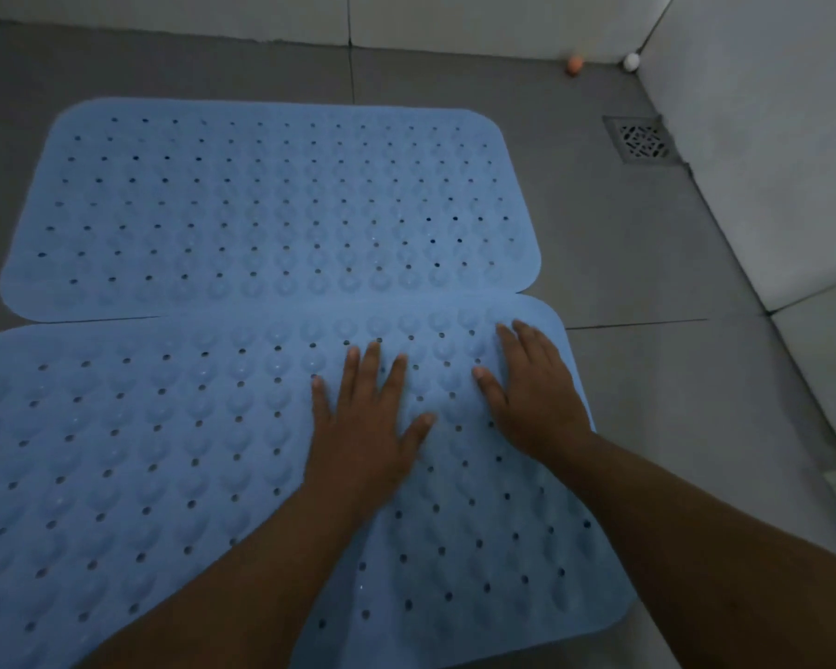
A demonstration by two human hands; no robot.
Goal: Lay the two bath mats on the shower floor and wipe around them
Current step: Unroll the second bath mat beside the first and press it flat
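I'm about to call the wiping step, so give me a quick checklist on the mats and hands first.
1. Far mat flat on floor: ok.
2. Near mat flat: ok where visible; its near edge is out of frame.
3. Mats side by side: ok, near mat's far edge overlaps the far mat.
4. Left hand and right hand free: ok, both press flat on the near mat.
5. Drain uncovered: ok.
6. Cloth for wiping: cannot tell, none in view.
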